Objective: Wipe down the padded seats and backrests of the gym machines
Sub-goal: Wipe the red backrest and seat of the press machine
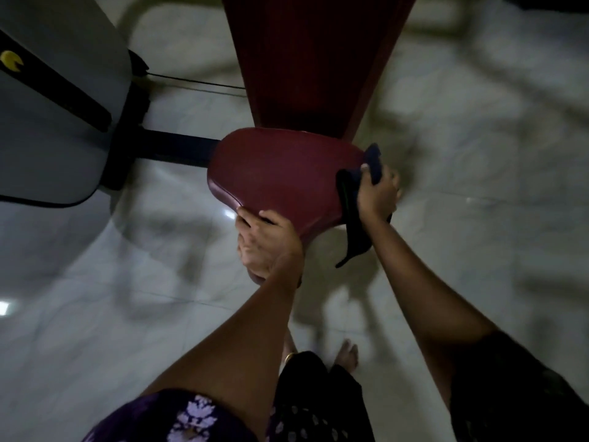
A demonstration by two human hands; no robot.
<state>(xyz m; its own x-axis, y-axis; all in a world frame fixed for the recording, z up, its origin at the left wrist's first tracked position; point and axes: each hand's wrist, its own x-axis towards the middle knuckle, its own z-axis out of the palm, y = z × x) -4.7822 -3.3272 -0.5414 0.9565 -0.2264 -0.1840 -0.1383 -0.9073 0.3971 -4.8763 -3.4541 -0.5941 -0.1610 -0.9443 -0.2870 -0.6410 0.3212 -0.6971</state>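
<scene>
Rounded maroon vinyl padded seat [280,173] gripped at front edge by left hand [267,240]; limp dark cloth [353,202] clutched by right hand [377,193] against seat's side.

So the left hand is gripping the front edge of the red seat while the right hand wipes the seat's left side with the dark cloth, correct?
Not quite. The head view shows the right hand holding the dark cloth at the seat's right side, not its left. The rest holds: the left hand has its grip on the front edge of the red seat.
</scene>
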